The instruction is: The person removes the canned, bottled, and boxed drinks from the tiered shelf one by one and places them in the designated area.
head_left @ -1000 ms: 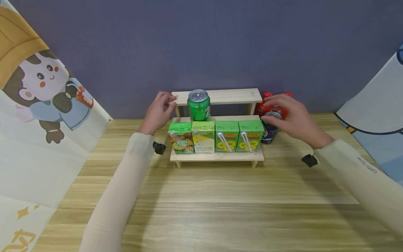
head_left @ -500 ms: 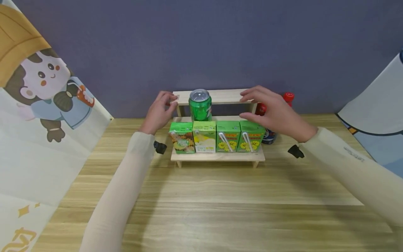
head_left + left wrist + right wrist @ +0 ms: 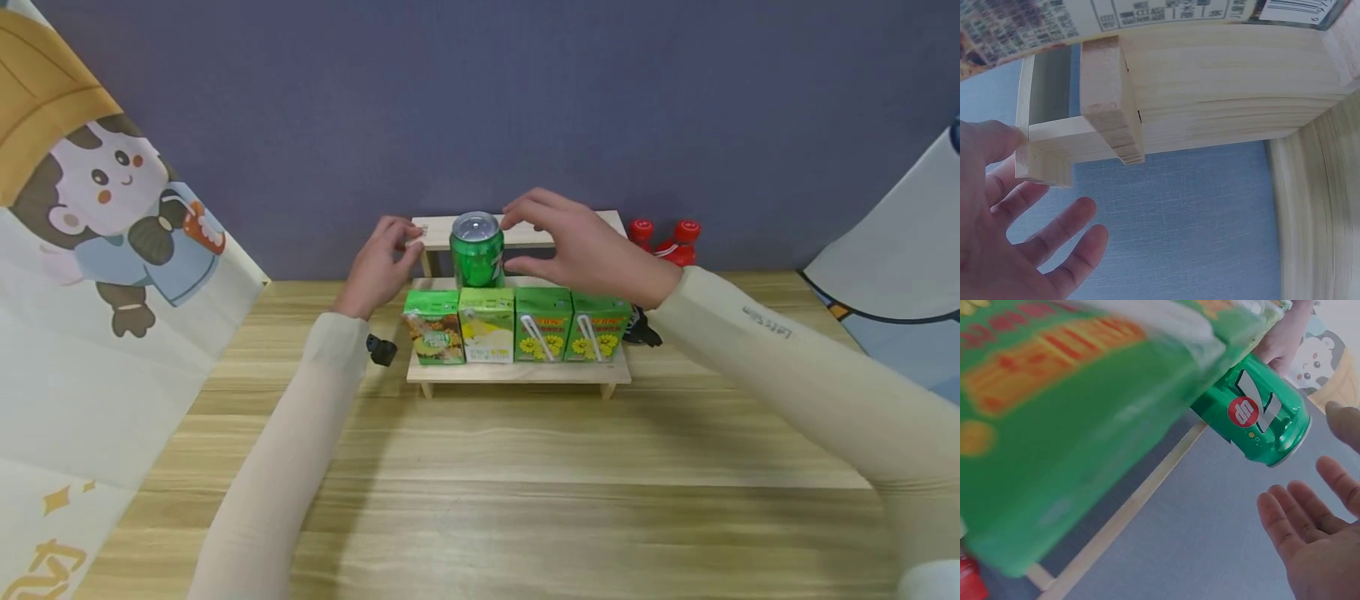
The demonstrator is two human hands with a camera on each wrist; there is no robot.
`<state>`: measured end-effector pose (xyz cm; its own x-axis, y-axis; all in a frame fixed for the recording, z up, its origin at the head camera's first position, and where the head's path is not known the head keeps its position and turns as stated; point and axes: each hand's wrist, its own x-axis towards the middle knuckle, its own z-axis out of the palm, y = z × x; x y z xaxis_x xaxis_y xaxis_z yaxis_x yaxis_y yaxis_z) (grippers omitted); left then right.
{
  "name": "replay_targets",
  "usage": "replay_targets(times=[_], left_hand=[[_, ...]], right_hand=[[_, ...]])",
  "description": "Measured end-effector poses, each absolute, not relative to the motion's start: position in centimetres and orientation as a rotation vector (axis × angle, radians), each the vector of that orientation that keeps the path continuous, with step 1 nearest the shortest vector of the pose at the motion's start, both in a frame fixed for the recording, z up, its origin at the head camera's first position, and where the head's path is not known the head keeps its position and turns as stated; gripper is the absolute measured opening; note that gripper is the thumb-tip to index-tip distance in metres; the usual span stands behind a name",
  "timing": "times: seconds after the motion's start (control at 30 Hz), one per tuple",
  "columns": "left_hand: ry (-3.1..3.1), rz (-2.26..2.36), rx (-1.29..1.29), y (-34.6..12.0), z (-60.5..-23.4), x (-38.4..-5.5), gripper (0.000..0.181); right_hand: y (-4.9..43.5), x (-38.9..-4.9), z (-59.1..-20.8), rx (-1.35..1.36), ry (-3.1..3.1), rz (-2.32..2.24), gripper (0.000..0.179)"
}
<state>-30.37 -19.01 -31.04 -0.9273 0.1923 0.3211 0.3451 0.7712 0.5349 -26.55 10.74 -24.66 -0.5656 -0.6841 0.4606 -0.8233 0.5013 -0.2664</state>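
Observation:
At the left end of the two-tier wooden shelf [image 3: 517,375], my left hand [image 3: 378,267] pinches the upper board. The left wrist view shows the thumb on one side of this board and a finger on the other. On the lower tier stands a green 7UP can [image 3: 477,265], partly behind the drink cartons. My right hand [image 3: 581,243] is beside the can, its thumb and fingers spread towards it from the right. In the right wrist view, a gap shows between the right fingers [image 3: 1282,525] and the can.
Several green and yellow drink cartons [image 3: 487,333] line the front of the lower tier. Red-capped bottles [image 3: 678,248] stand right of the shelf, with a dark blue can there mostly hidden by my right wrist. A grey-blue wall [image 3: 480,100] rises behind.
My right hand has moved left, from the dark blue can and red bottles across the shelf to the 7UP can. The left hand has stayed at the shelf's left end.

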Motion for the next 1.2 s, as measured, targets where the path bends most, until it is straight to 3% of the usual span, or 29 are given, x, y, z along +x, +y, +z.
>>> replay_targets(times=[0.7, 1.2], left_hand=[[-2.724, -0.897, -0.416, -19.2, -31.2, -30.4, 0.032], [-2.731, -0.901, -0.413, -19.2, -31.2, -30.4, 0.033]], right_hand=[[6.8, -28.8, -23.8, 1.264, -2.623, 0.544, 0.032], [5.7, -29.0, -23.8, 1.232, -2.681, 0.575, 0.035]])
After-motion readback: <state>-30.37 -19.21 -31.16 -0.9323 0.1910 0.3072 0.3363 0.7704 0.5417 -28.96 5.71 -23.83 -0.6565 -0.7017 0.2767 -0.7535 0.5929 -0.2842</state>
